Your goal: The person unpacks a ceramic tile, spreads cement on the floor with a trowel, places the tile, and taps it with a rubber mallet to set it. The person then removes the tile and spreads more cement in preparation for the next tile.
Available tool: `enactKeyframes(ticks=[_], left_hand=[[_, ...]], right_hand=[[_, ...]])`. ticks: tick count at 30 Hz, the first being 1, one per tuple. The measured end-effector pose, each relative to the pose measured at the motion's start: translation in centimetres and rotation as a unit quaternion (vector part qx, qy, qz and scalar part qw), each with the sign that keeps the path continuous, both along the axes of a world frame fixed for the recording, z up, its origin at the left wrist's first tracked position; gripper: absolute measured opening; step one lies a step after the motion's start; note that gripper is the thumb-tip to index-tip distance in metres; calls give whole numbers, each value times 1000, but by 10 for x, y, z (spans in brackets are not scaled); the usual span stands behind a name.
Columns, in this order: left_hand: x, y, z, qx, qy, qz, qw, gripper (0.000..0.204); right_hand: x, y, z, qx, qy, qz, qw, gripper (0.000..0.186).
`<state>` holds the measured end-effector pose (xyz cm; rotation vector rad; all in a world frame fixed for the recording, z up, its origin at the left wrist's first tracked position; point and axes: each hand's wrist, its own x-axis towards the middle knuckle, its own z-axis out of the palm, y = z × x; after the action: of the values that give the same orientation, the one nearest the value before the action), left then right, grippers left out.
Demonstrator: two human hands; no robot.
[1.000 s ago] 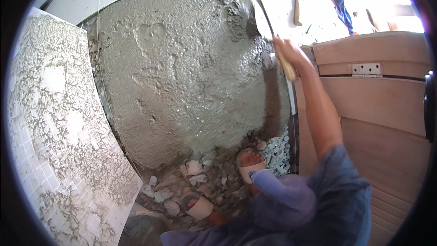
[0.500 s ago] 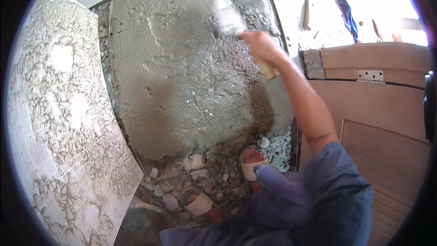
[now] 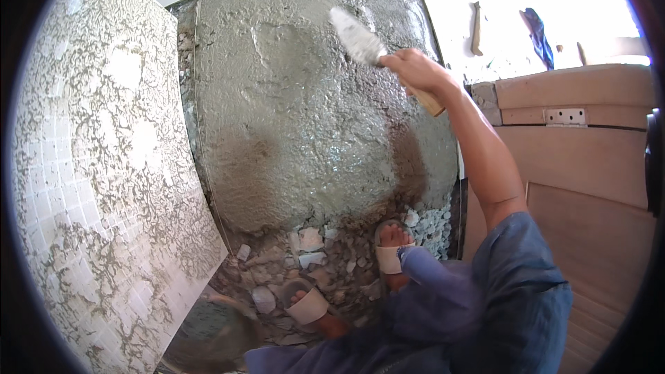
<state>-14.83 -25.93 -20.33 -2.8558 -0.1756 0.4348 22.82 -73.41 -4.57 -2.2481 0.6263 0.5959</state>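
My right hand is closed around the wooden handle of a trowel. Its pointed metal blade, smeared with grey mortar, extends up and left over the far part of a wet mortar bed. Whether the blade touches the surface is hard to tell. The mortar is wet and uneven, with a shallow hollow left of the blade and darker patches nearer me. My left hand is not in view.
Rubble and stones lie along the near edge of the mortar, under my sandalled feet. A mortar-streaked white panel stands at left, with a bucket beside it. A wooden door with a hinge is at right; tools lie beyond.
The trowel blade, blurred before, now shows sharply and has turned further to the left. The view has shifted a little, so the surroundings sit further right.
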Motion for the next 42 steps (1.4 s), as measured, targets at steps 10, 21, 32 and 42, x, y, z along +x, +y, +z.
enactKeyframes(ticks=[10,21,32,42], left_hand=[[49,146,123,-295,-173,315,885,35],[70,323,191,-285,-409,408,765,57],[85,264,207,-284,-477,387,737,43],[124,228,231,-322,-442,346,762,43]], right_hand=[[38,-77,6,-459,-19,122,880,21],[-21,-61,39,-295,-35,61,953,45],[-83,201,68,-78,14,511,856,36],[-121,481,50,-77,-96,657,744,32]])
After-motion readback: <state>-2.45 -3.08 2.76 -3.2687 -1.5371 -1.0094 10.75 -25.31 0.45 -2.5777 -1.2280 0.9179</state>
